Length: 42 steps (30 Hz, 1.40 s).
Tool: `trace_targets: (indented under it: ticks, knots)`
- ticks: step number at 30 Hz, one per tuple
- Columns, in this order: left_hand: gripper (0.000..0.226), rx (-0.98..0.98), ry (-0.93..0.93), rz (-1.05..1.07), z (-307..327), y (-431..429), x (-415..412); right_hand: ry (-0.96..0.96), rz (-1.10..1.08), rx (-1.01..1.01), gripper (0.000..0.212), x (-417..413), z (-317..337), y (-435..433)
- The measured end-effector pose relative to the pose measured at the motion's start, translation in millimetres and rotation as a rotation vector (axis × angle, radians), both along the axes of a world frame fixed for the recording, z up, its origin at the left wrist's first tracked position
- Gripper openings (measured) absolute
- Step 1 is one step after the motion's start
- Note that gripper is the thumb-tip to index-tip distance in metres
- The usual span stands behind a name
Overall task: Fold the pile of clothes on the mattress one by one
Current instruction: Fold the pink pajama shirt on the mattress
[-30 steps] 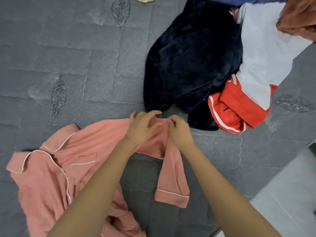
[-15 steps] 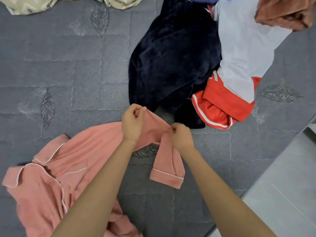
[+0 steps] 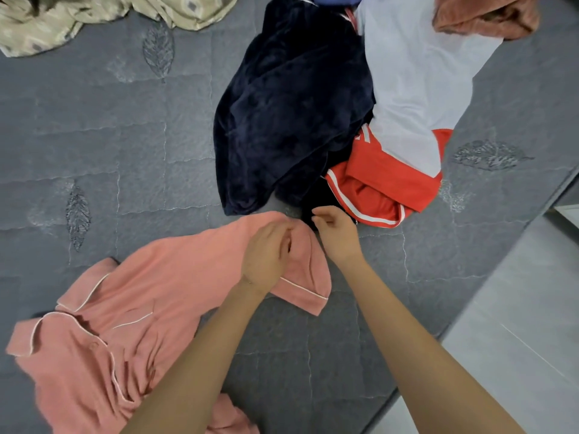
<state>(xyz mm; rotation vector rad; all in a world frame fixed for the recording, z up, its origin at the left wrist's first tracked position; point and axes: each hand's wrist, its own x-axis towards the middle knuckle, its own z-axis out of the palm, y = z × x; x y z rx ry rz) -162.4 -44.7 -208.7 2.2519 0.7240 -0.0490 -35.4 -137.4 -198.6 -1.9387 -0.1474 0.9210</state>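
A pink pyjama shirt (image 3: 131, 308) with white piping lies spread on the grey quilted mattress (image 3: 109, 136), collar at the lower left. Its short sleeve (image 3: 305, 277) lies flat toward the middle. My left hand (image 3: 266, 258) rests on that sleeve with fingers curled into a fold of the cloth. Just right of the sleeve's shoulder edge is my right hand (image 3: 336, 234), loosely curled, holding nothing and apart from the pink cloth. The pile lies beyond: a navy velvet garment (image 3: 282, 120), a white and red top (image 3: 416, 89) and a rust-brown piece (image 3: 488, 14).
A beige patterned cloth (image 3: 94, 17) lies at the top left of the mattress. The mattress edge runs diagonally at the right, with pale floor (image 3: 517, 308) past it. Bare mattress shows left of the pile and below the sleeve.
The lifted sleeve has come down flat on the mattress. My right hand let go of it and drew slightly right; my left hand lowered with the cloth.
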Motion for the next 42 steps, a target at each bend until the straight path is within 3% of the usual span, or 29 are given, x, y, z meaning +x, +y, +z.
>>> trace_targets:
  ticks: [3,5,9,13,16,19,21,24,27,31,34,39,42]
  knots:
    - [0.052,-0.077,0.047,0.022,2,-1,8,-0.003,-0.005,-0.041,0.02,1,-1,-18]
    - [0.053,0.022,0.075,-0.072,3,-3,11,0.001,0.01,-0.052,0.02,-1,0,-29]
    - [0.02,0.197,0.028,-0.138,4,-6,16,0.032,0.07,-0.054,0.021,-10,5,-42]
    - [0.01,0.181,-0.094,-0.039,18,-12,34,0.03,0.162,-0.027,0.017,-15,16,-47]
    - [0.006,-0.062,-0.138,0.146,34,-20,54,0.057,0.2,-0.051,0.038,-15,21,-48]
    - [0.017,-0.222,-0.148,0.24,44,-26,75,-0.123,0.188,-0.118,0.067,-10,21,-48]
    - [0.024,-0.257,-0.154,0.248,50,-30,87,-0.224,0.161,-0.172,0.073,-5,23,-48]
    - [0.028,-0.268,-0.145,0.242,54,-33,98,-0.303,0.103,-0.201,0.062,6,26,-49]
    - [0.023,-0.286,-0.127,0.239,56,-33,100,-0.264,0.06,-0.186,0.043,15,26,-49]
    - [0.009,-0.292,-0.113,0.268,56,-29,100,-0.236,-0.005,-0.136,0.033,20,31,-54]
    - [0.012,-0.315,-0.117,0.277,53,-28,101,-0.178,-0.02,-0.079,0.022,24,37,-60]
    - [0.018,-0.29,-0.13,0.302,50,-28,106,-0.133,0.145,-0.094,0.045,24,42,-59]
    - [0.016,-0.28,-0.154,0.306,50,-28,106,-0.186,0.174,-0.18,0.035,20,36,-57]
